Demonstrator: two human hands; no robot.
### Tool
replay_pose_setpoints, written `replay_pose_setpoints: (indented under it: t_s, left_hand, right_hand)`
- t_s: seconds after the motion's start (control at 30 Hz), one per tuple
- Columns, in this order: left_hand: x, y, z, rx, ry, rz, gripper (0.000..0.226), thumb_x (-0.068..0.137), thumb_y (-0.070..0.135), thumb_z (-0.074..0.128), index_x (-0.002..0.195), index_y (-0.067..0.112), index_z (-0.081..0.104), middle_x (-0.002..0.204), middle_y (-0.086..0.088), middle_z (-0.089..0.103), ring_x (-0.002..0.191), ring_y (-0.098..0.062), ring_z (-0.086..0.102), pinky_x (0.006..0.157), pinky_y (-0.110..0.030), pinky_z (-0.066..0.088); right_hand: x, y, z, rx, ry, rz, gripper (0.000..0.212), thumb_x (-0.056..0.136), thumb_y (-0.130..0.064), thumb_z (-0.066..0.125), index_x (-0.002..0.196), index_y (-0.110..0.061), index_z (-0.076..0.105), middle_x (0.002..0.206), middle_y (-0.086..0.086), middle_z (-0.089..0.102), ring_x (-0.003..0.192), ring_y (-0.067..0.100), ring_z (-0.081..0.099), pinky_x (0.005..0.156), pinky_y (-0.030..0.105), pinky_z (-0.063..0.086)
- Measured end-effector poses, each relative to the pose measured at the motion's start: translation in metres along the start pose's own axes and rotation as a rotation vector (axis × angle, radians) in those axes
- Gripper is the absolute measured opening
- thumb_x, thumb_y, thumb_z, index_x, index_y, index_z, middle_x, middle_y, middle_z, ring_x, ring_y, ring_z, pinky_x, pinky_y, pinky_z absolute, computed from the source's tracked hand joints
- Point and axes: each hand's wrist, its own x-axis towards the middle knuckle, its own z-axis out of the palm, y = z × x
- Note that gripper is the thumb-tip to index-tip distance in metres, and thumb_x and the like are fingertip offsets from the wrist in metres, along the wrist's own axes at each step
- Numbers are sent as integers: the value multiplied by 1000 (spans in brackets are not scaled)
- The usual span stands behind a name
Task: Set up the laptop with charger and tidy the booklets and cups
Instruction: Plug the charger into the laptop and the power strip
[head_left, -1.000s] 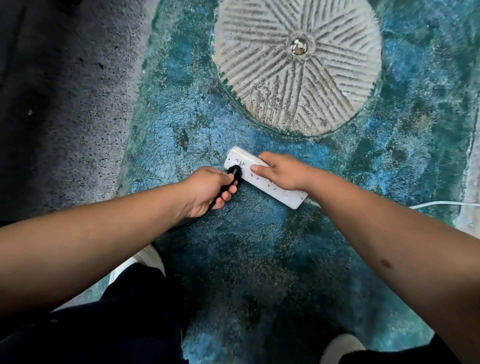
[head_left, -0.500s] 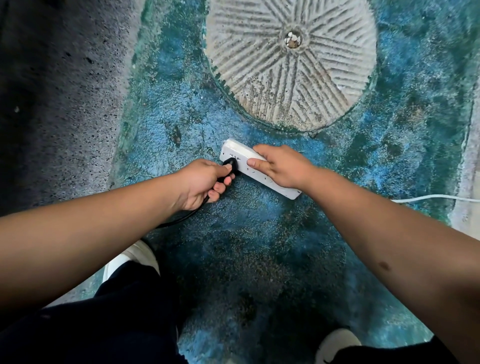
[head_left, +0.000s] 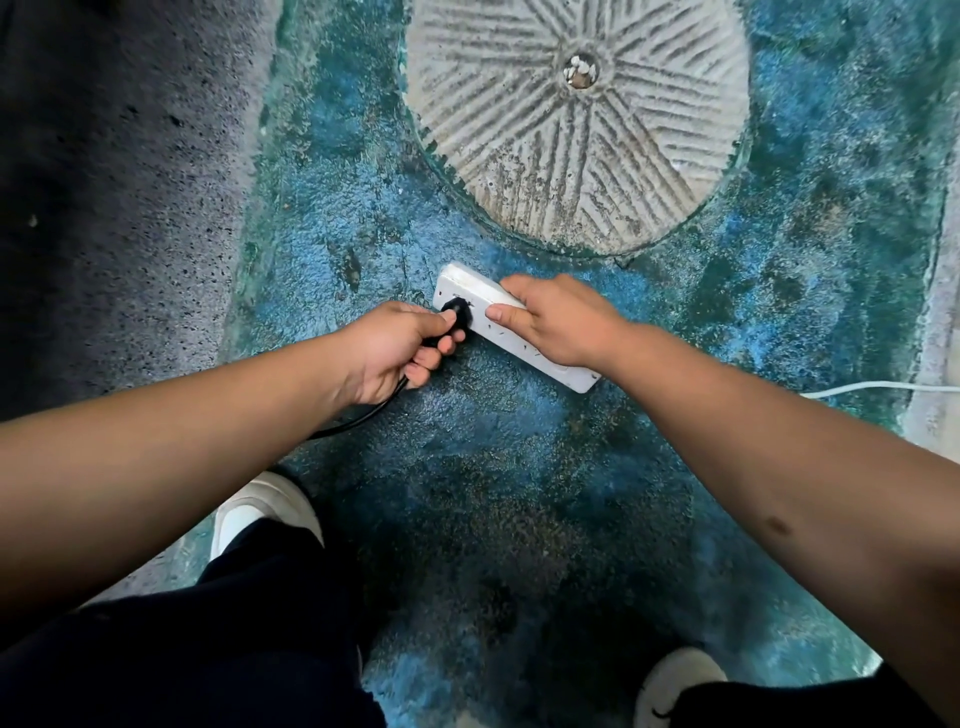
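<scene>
A white power strip (head_left: 470, 292) lies at a slant on the blue-green painted floor. My right hand (head_left: 558, 321) presses down on its middle and grips it. My left hand (head_left: 392, 351) is closed on the black charger plug (head_left: 457, 316), which sits against a socket at the strip's near-left end. The plug's black cable (head_left: 358, 420) runs back under my left forearm. No laptop, booklets or cups are in view.
A round grooved stone disc (head_left: 576, 114) is set in the floor just beyond the strip. The strip's white cord (head_left: 878, 387) trails off to the right. Dark rough pavement (head_left: 104, 182) lies left. My white shoes (head_left: 260, 512) stand below.
The black plug has been pushed closer into the strip's end socket by my left hand. My right hand keeps holding the strip down. The view has shifted slightly.
</scene>
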Motion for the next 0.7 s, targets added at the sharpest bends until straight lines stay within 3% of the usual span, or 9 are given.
replay_pose_setpoints:
  t_s: [0.23,0.33,0.43,0.53,0.63,0.7]
  left_hand:
    - [1,-3,-1,-32,-16,-66,19,100,15,50,94,0,60,60,0,52,38,-3,35,30,-16,30]
    - [2,1,-6,-39,-16,-59,19,100,15,51,93,0,60,60,1,52,37,-2,34,30,-15,31]
    - [3,5,-2,8,29,-56,18,99,16,53,92,1,61,58,1,56,38,-2,41,31,-15,35]
    - [6,9,7,191,107,-80,20,99,18,54,93,1,62,57,0,63,42,-6,54,36,-18,44]
    - [7,13,11,460,135,-133,22,101,23,51,98,4,62,64,-1,70,48,-9,61,47,-23,47]
    - [4,15,11,572,148,-169,21,101,24,52,96,6,62,63,1,70,44,-7,60,46,-20,46]
  right_hand:
    - [-2,-4,3,21,-33,-7,39,95,-59,40,89,-21,50,68,2,52,60,14,51,53,26,32]
    - [-1,-7,5,45,4,-18,34,96,-58,43,78,-29,46,64,-2,49,55,10,48,51,25,29]
    - [1,-4,7,87,11,-1,34,97,-55,44,84,-23,50,64,-3,50,56,10,48,51,24,26]
    - [3,4,11,202,-73,4,24,99,-48,45,89,-27,51,73,-1,57,64,15,54,55,28,36]
    - [7,9,18,239,-161,-1,30,101,-46,43,96,-19,56,84,7,62,77,23,58,68,35,46]
    - [11,9,23,209,-188,-17,34,101,-45,43,93,-15,57,80,7,60,75,23,56,66,35,45]
